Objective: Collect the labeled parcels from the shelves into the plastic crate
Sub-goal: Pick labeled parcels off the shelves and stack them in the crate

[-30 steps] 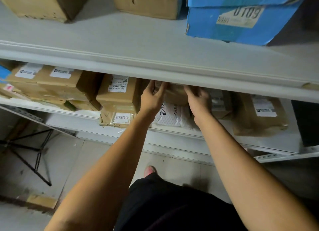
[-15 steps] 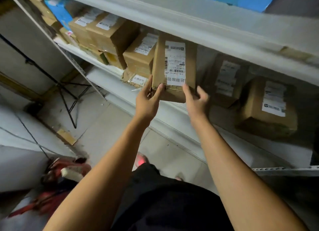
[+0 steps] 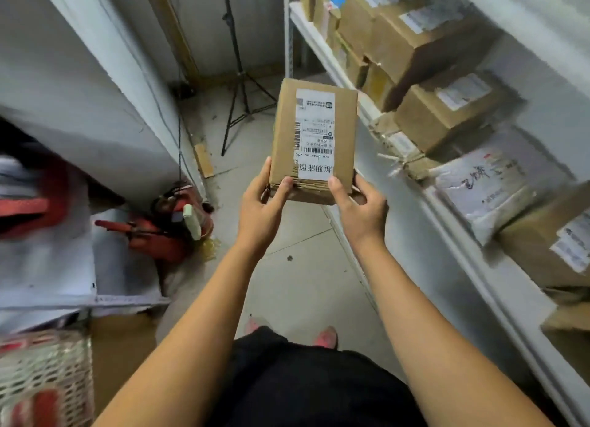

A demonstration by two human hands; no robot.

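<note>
A brown cardboard parcel (image 3: 287,132) with a white shipping label on top is held out in front of me over the floor, clear of the shelf. My left hand (image 3: 260,203) grips its near left corner, thumb on top. My right hand (image 3: 359,206) grips the near right corner the same way. At the bottom left corner a pale lattice plastic crate (image 3: 41,375) shows in part, with red items inside. More labeled parcels (image 3: 447,113) and a white padded mailer (image 3: 488,184) lie on the white shelf (image 3: 447,222) to my right.
A black tripod stand (image 3: 239,84) rises on the floor ahead. Red fire extinguishers (image 3: 166,225) lie on the floor to the left, beside a grey-white shelf unit (image 3: 79,84). A cardboard box (image 3: 121,346) stands next to the crate. My feet show on the tiled aisle floor (image 3: 297,283).
Both hands pulled the parcel off the shelf and carried it out into the aisle. My view swung left, so the shelf now runs along the right and the crate has come into sight.
</note>
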